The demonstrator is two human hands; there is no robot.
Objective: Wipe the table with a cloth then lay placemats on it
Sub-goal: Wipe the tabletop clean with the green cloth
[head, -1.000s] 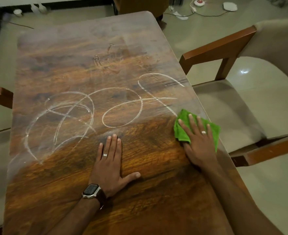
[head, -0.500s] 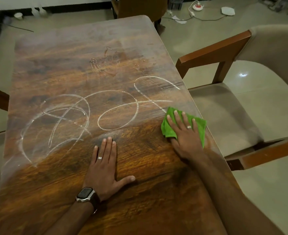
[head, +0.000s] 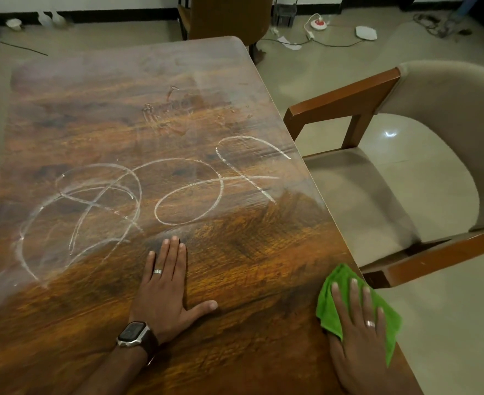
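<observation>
Wiping step in hand; right hand [head: 357, 334] presses green cloth [head: 327, 303] flat at the worktop's [head: 235, 280] near right edge, fingers straight and slightly spread, cloth partly overhanging the edge; left hand [head: 166, 289] braces flat on the wood, fingers together, thumb out; chalk scrawls [head: 126, 206] and dusty haze cover the middle and far part; next move, I'd judge: push the cloth forward over the scrawls; no placemats in view

The bright green crumpled cloth [head: 327, 309] lies on the dark brown wood-grain surface [head: 249, 260], which is scrawled with looping white chalk marks [head: 138, 195]. The beige upholstered chair [head: 449, 132] has a reddish-brown wooden frame.
</observation>
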